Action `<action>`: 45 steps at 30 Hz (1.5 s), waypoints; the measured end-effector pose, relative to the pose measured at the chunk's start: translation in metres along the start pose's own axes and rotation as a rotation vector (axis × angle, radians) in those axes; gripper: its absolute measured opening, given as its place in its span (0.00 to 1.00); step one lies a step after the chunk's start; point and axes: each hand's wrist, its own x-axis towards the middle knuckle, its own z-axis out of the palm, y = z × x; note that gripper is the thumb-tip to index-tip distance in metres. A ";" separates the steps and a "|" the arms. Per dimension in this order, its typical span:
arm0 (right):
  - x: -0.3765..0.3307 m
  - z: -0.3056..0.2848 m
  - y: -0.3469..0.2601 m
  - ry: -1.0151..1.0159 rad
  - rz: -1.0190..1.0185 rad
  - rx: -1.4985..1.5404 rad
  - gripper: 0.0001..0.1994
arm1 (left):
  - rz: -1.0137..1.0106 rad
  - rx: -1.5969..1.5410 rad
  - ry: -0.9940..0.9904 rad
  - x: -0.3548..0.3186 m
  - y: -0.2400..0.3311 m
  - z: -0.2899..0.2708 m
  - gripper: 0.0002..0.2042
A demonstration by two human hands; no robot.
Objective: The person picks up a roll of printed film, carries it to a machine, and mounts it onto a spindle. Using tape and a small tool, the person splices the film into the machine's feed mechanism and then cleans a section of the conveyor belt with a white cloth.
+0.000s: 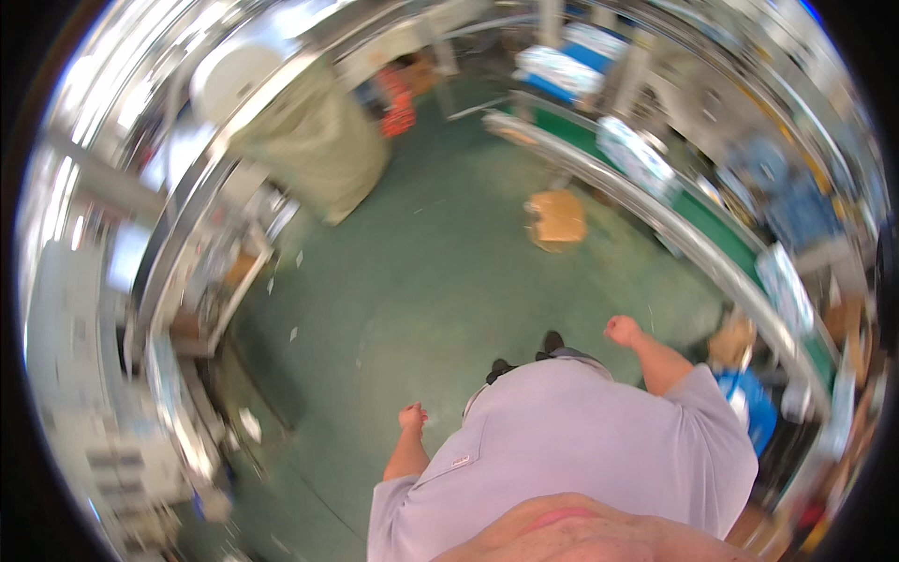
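Observation:
My left hand point(413, 417) hangs beside my body over the green floor, its fingers loosely curled and nothing seen in them. My right hand point(623, 330) is held out on the other side, closed like a fist, and no object shows in it either. Neither hand touches anything. Nearest to the right hand is a conveyor point(693, 245) with a metal side rail and a green belt. Several white and blue packs ride on it, among them one pack point(635, 155) midway along.
An orange-tan stool top point(558, 221) stands by the conveyor. Ahead on the left hangs a big olive-green sack point(323, 140). A workbench with shelves point(220, 304) runs along the left. A blue bag point(749, 407) lies low at the right. Green floor point(393, 253) stretches between.

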 end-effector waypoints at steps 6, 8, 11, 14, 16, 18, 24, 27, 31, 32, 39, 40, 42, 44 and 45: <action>-0.093 0.075 0.130 -0.084 0.061 -0.397 0.11 | 0.266 0.282 -0.145 0.046 0.156 0.078 0.14; -0.125 0.111 0.150 -0.131 0.112 -0.362 0.12 | 0.367 0.377 -0.238 0.043 0.179 0.130 0.14; -0.142 0.147 0.161 -0.296 0.358 -0.020 0.17 | 0.524 0.488 -0.378 0.030 0.220 0.213 0.15; -0.135 0.163 0.154 -0.386 0.327 0.050 0.18 | 0.706 0.617 -0.510 0.011 0.240 0.275 0.17; -0.118 0.150 0.144 -0.368 0.207 -0.087 0.13 | 0.764 0.746 -0.564 0.000 0.251 0.298 0.17; -0.088 0.116 0.132 -0.321 0.306 0.050 0.13 | 0.812 0.745 -0.601 -0.009 0.263 0.304 0.18; -0.009 -0.007 0.085 0.058 0.392 0.342 0.19 | 0.856 1.035 -0.659 -0.036 0.321 0.315 0.21; 0.031 -0.038 0.055 0.063 0.350 0.351 0.17 | 0.920 1.100 -0.851 -0.040 0.342 0.337 0.21; 0.092 -0.057 -0.005 -0.071 0.313 0.408 0.17 | 0.881 1.574 -0.968 -0.016 0.367 0.361 0.21; 0.109 -0.062 -0.023 -0.119 0.330 0.414 0.18 | 0.996 1.583 -0.936 -0.006 0.377 0.360 0.21; 0.203 -0.103 -0.142 -0.210 0.194 0.307 0.18 | 1.080 1.537 -0.899 0.094 0.483 0.313 0.17; 0.216 -0.117 -0.152 -0.191 0.169 0.276 0.18 | 0.965 1.558 -0.966 0.108 0.498 0.311 0.16; 0.239 -0.148 -0.172 -0.094 0.161 0.261 0.19 | 0.915 1.475 -1.087 0.129 0.520 0.305 0.15; 0.255 -0.181 -0.184 0.069 0.174 0.333 0.18 | 0.880 1.425 -1.143 0.140 0.532 0.304 0.16; 0.261 -0.200 -0.186 0.162 0.172 0.375 0.18 | 0.891 1.407 -1.138 0.143 0.537 0.309 0.16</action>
